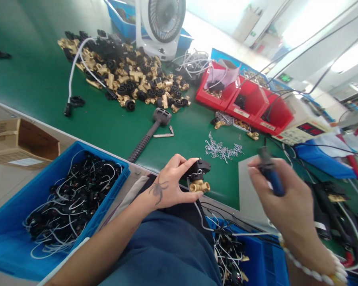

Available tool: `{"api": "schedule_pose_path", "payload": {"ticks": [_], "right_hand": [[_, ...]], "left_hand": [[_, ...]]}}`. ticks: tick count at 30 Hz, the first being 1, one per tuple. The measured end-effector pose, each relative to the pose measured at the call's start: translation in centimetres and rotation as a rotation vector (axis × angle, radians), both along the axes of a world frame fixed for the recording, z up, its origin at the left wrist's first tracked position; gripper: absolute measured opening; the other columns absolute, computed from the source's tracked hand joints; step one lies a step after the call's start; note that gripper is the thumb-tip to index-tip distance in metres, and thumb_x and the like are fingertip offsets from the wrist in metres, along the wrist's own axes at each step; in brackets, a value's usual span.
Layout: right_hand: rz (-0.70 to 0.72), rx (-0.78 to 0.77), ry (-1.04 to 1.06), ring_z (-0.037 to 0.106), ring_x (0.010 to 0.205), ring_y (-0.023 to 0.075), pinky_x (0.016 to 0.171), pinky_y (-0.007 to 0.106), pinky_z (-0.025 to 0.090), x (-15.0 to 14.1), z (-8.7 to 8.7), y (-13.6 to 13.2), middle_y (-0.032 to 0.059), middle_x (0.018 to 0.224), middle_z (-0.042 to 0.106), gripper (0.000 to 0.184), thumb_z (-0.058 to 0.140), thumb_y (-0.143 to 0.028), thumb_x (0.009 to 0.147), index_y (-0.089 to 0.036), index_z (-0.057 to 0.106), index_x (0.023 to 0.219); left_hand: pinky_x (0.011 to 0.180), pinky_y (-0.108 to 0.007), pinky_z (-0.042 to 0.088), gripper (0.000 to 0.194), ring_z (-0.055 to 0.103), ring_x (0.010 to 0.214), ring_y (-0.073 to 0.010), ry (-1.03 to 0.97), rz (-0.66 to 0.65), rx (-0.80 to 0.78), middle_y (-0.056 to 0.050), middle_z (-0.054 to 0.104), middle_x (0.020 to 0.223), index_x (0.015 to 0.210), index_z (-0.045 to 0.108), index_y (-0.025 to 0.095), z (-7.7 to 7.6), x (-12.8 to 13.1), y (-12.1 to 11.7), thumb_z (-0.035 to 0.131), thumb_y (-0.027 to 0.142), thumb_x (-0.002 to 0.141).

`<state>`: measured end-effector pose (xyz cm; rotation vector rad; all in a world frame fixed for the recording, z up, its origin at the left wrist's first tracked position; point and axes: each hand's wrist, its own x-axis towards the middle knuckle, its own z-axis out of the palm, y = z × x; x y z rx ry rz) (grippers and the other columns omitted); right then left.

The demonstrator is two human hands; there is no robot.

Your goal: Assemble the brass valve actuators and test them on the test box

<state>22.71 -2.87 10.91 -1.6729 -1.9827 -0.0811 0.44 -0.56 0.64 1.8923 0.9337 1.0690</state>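
Head view. Nearest the lens: my lap in blue cloth, both forearms reaching out over it. My left hand (167, 186) has its fingers closed on a brass valve fitting (199, 179) with a black cap on top; thumb under the brass body, fingertips on the cap, held just over the near edge of the green bench (41, 75). A white lead hangs from the fitting toward my lap.

My right hand (289, 202) is wrapped around a blue-handled tool (271, 174), fingers tight on the grip, dark tip pointing up. It is blurred, so I can't tell what kind of tool it is. It sits right of the fitting, apart from it.

Just beyond my fingers: a scatter of small wire clips (222, 149). Farther beyond the left hand, a black mallet (150, 133) and a big heap of brass and black parts (131, 77). Left of my left arm, a blue crate (6, 222) of black wired pieces. Beyond the right hand, red bins (244, 101). A white fan (164, 24) stands at the far side.
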Motion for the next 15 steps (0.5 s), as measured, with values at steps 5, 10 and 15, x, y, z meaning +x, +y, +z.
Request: {"api": "schedule_pose_path", "payload": {"ticks": [5,10,15], "right_hand": [[0.231,-0.242,-0.153,0.057,0.057,0.016,0.051,0.027,0.038,0.21,-0.5,0.02,0.0011,0.072,0.064,0.015,0.052,-0.019,0.085,-0.022,0.065,0.092],[0.013,0.009,0.017,0.059,0.064,0.015,0.06,0.027,0.044,0.24,-0.06,-0.01,0.0011,0.08,0.065,0.011,0.057,-0.027,0.092,-0.022,0.065,0.097],[0.128,-0.296,-0.098,0.054,0.053,0.0155,0.05,0.028,0.038,0.05,0.03,0.48,0.0021,0.071,0.064,0.013,0.051,-0.027,0.089,-0.022,0.063,0.087]], "left_hand": [[0.094,-0.041,0.056,0.077,0.056,0.103,-0.0226,-0.004,0.0,-0.026,-0.006,0.05,0.111,0.144,0.05,0.022,-0.17,0.06,0.06,0.079,0.037,0.075],[0.093,-0.04,0.055,0.077,0.056,0.101,-0.0222,-0.009,0.001,-0.005,-0.007,0.05,0.109,0.144,0.05,0.016,-0.13,0.04,0.02,0.078,0.036,0.076],[0.093,-0.039,0.055,0.076,0.056,0.102,-0.0218,-0.005,-0.006,-0.025,-0.007,0.05,0.111,0.144,0.05,0.019,-0.03,-0.03,0.03,0.078,0.038,0.076]]}}
